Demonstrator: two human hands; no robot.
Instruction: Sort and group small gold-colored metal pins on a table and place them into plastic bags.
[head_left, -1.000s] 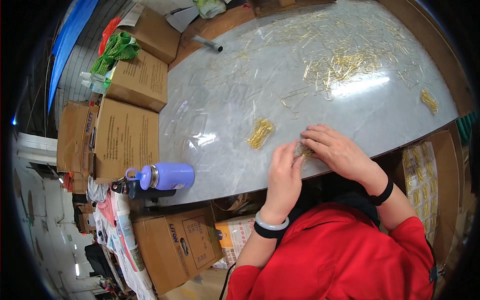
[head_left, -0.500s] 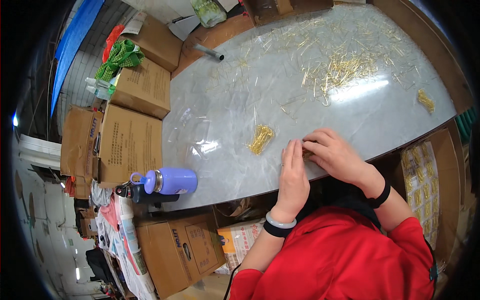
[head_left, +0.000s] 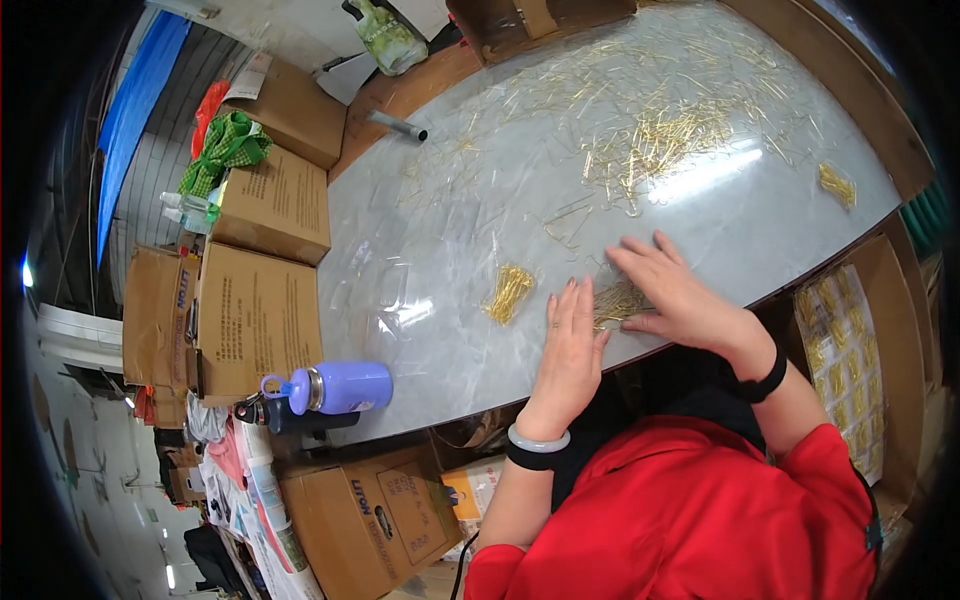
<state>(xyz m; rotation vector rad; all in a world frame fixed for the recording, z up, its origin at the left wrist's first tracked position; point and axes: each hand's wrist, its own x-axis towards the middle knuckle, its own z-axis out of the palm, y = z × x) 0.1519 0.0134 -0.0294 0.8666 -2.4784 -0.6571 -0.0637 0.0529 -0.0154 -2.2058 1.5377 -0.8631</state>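
A bundle of thin gold wire pieces (head_left: pixel 620 303) lies at the table's near edge between my two hands. On its left side, my left hand (head_left: pixel 570 345) rests with its fingers stretched out, the fingertips beside the bundle. My right hand (head_left: pixel 675 292) is spread on the other side, thumb and fingers apart around the bundle's right end and touching it. Part of the bundle is hidden under the right hand. Left of my hands sits another gold wire bundle (head_left: pixel 510 294), seemingly in a clear bag. A similar small bundle (head_left: pixel 837 186) lies at the far right.
Loose gold wire pieces (head_left: pixel 660 140) are heaped across the far side of the grey table (head_left: pixel 440 240). A purple bottle (head_left: pixel 350 387) stands at the left edge, near cardboard boxes (head_left: pixel 258 310). A grey tube (head_left: pixel 397 126) lies far left. Packed sheets (head_left: pixel 845 360) fill a box at right.
My hands have moved apart from each other and their fingers have opened out, uncovering the wire bundle between them. The whole view has shifted slightly.
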